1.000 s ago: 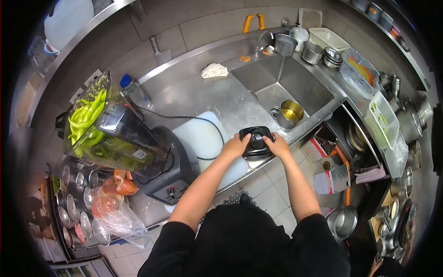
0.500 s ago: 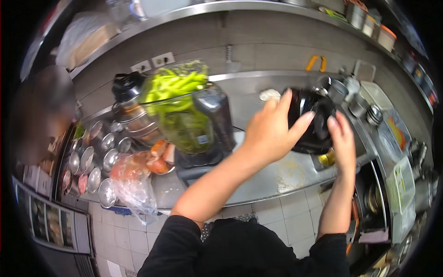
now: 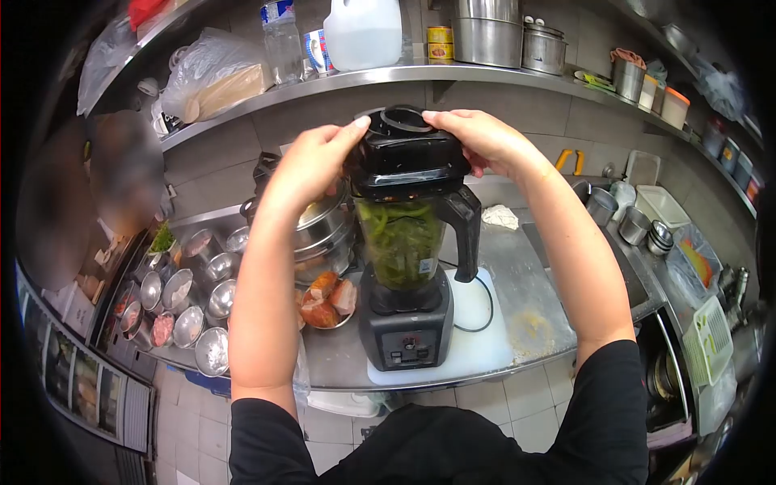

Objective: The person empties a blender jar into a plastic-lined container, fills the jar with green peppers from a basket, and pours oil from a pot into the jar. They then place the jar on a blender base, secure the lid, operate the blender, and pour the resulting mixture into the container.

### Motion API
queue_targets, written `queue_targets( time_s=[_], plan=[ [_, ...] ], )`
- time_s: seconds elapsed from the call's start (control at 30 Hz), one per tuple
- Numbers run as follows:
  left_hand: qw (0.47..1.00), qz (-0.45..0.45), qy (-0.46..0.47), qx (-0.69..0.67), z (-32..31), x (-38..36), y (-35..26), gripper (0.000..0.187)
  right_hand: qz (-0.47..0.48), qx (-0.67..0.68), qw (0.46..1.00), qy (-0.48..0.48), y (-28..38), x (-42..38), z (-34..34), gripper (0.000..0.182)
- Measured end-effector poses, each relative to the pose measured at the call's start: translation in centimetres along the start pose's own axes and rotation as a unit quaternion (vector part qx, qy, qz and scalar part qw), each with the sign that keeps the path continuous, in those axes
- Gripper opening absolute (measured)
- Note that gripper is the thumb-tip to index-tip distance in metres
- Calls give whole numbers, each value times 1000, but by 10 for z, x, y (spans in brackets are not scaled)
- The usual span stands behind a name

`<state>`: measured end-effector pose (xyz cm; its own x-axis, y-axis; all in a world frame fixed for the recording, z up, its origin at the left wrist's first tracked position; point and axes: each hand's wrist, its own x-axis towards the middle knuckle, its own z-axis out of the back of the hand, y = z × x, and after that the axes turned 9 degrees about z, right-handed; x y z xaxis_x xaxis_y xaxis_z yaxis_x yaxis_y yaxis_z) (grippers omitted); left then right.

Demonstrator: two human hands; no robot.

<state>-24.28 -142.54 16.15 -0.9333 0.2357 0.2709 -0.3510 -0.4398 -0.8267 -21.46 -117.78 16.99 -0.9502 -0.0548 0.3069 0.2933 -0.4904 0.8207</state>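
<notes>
A black blender lid (image 3: 411, 158) sits over the mouth of a clear blender jar (image 3: 396, 242) packed with green peppers. My left hand (image 3: 322, 162) is closed around the lid's left side, thumb on its top edge. On the opposite side my right hand (image 3: 483, 141) grips the lid, its thumb near the raised ring on top. The jar's black handle (image 3: 466, 234) points right. Beneath the jar, a black motor base (image 3: 406, 323) stands upright on a white cutting board (image 3: 482, 343).
Left of the blender are a bowl of orange-red chunks (image 3: 326, 301), stacked steel pots (image 3: 319, 230) and several small metal bowls (image 3: 188, 325). A shelf (image 3: 380, 78) runs above. A white cloth (image 3: 500, 217) and more pots (image 3: 602, 206) lie to the right. Two blurred people are at far left.
Both hands have carried the black lid leftward from the right side of the counter onto the jar. The green peppers that rose above the rim are now under the lid.
</notes>
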Motion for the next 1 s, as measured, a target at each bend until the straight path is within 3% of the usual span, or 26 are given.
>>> queue_targets(
  time_s=[0.07, 0.33, 0.57, 0.67, 0.73, 0.8, 0.87, 0.9, 1.0],
  plan=[
    [999, 32, 23, -12, 0, 5, 9, 57, -3, 1, 1000, -14, -5, 3, -3, 53],
    [998, 7, 58, -21, 7, 33, 23, 56, -27, 4, 998, -53, -8, 12, -21, 43],
    [996, -24, 74, -34, -1, 26, 30, 44, -6, -154, 984, -87, -3, -4, -26, 58],
    [992, -22, 111, 48, 12, 33, 26, 46, -13, -175, 981, -85, 3, -12, -28, 60],
    [991, -36, 51, 119, 17, 47, 9, 56, -14, -171, 979, -109, 1, -12, -31, 60],
    [973, -143, 39, 175, 5, 70, -8, 61, -3, -166, 980, -106, -1, -6, -33, 60],
    [954, -137, 195, 179, -17, 98, -19, 65, 25, -161, 982, -97, -1, -14, -31, 61],
    [937, -169, 222, 210, -28, 111, -18, 66, 21, -174, 980, -97, -15, -6, -28, 65],
    [910, -144, 324, 215, -41, 135, -21, 63, 24, -167, 975, -145, -16, -29, -29, 64]
  ],
)
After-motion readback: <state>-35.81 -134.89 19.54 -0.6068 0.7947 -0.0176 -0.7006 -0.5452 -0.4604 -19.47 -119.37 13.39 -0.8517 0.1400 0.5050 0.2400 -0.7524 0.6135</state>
